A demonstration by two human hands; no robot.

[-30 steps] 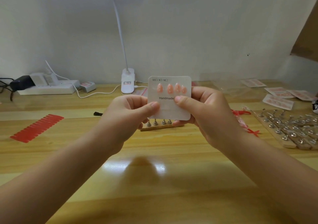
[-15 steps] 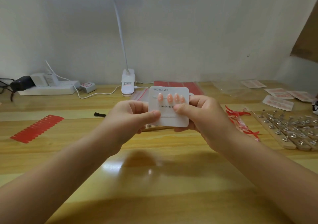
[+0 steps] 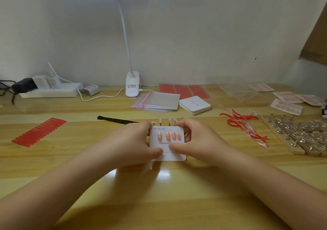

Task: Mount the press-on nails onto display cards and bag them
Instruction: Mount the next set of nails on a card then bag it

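Both hands meet over one display card [image 3: 168, 144] in the head view, the only view there is. Left hand [image 3: 131, 146] grips the card's left edge, thumb laid across its lower face; right hand [image 3: 197, 141] grips the right edge, thumb pressed near the printed word, fingers curled behind. The card sits low, at or just above the tabletop [image 3: 159, 194]; whether it touches I cannot tell.

Four pink press-on nails [image 3: 169, 136] are mounted in a row on its upper half. The lower half is bare, so mounting looks about half done, if a second row belongs there. Just behind the card, more nails on small stands [image 3: 164, 121] wait to be taken off.

Bagging has not begun for this card: a stack of zip bags [image 3: 157, 101] lies near the lamp base [image 3: 132, 85]. Far right, several finished-looking cards [image 3: 286, 106] lie beside a rack of bare metal stands [image 3: 300, 136].
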